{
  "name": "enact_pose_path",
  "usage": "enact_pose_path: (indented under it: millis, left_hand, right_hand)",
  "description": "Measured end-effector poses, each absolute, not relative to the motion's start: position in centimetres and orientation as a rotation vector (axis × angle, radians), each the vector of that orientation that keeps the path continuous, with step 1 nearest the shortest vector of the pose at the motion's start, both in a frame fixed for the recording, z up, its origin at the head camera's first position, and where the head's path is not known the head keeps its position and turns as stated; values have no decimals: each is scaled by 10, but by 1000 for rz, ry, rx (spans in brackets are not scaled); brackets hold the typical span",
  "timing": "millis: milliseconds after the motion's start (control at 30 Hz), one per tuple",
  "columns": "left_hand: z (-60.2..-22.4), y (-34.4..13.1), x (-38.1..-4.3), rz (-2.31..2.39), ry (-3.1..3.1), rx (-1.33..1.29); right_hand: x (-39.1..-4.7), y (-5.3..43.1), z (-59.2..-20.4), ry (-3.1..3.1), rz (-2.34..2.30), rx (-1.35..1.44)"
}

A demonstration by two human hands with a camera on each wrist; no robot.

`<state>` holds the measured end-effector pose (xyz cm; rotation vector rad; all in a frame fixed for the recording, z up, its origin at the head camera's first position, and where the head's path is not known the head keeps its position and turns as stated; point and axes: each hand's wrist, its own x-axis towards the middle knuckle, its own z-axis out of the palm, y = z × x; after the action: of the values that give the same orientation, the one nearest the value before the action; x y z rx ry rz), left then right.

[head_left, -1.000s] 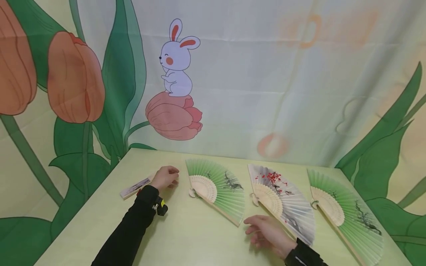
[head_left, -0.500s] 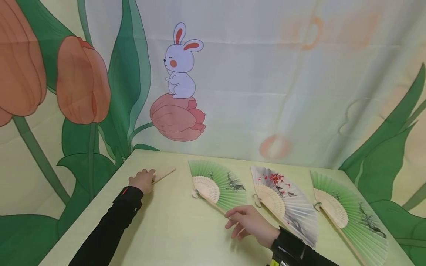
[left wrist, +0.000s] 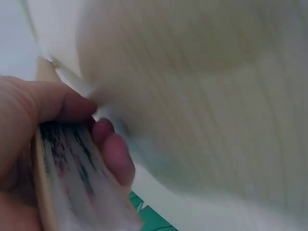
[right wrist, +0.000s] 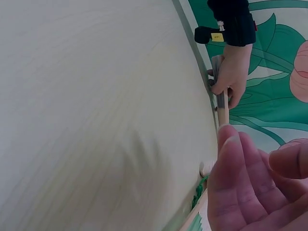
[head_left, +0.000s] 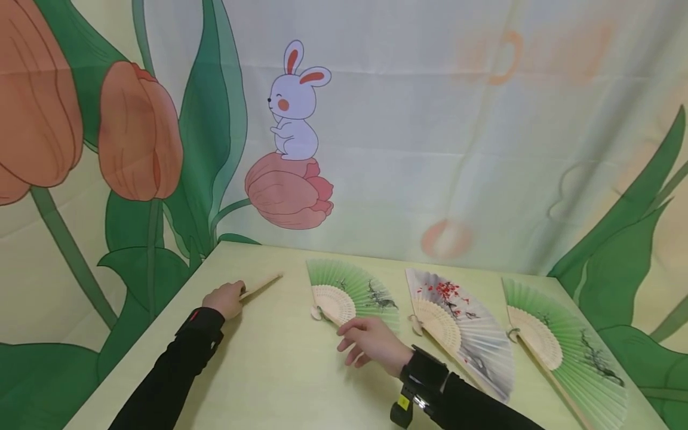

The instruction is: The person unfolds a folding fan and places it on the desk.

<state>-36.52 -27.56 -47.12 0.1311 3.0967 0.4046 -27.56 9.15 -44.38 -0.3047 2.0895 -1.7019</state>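
My left hand [head_left: 224, 300] grips a folded fan [head_left: 262, 285] at the table's left side. In the left wrist view the thumb and fingers close round the fan's pleats [left wrist: 84, 178], which show dark and red marks on pale paper. My right hand [head_left: 373, 343], its fingers loosely bent and holding nothing, hovers over the lower edge of the nearest spread green fan [head_left: 371, 292]. Whether it touches that fan cannot be told. Further right lie a spread white-and-grey fan [head_left: 467, 325] with red blossoms and another spread green fan [head_left: 575, 343].
The pale yellow table [head_left: 279, 382] bears the row of spread fans from its middle to its right. Behind it hangs a curtain [head_left: 387, 149] printed with tulips and a rabbit.
My left hand has moved left and grasped the folded fan, which was lying beside and partly behind it. My right hand has moved left from the blossom fan to the first green fan.
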Motion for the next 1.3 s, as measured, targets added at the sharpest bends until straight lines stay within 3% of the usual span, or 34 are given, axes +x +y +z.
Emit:
enact_pose_path:
  millis: [200,500,800,1100,1300]
  left_hand:
    - [-469,-269,-363,574,3092,269]
    - [-449,-226,-352,679,3047,392]
    - [-430,-181,-343,691,2941,687]
    - [-420,-156,-327,701,2846,913]
    - [-417,-144,-324,622,2852,1005]
  right_hand:
    - [-281,81,-440,2203,-1668,-399]
    - [-295,65,-432,2789,-1353,-828]
    - [-313,68,-430,3024,-1066,-1136]
    - [-320,80,-441,3080,-754,-1190]
    - [-318,89,-448,3023,-785,-1262]
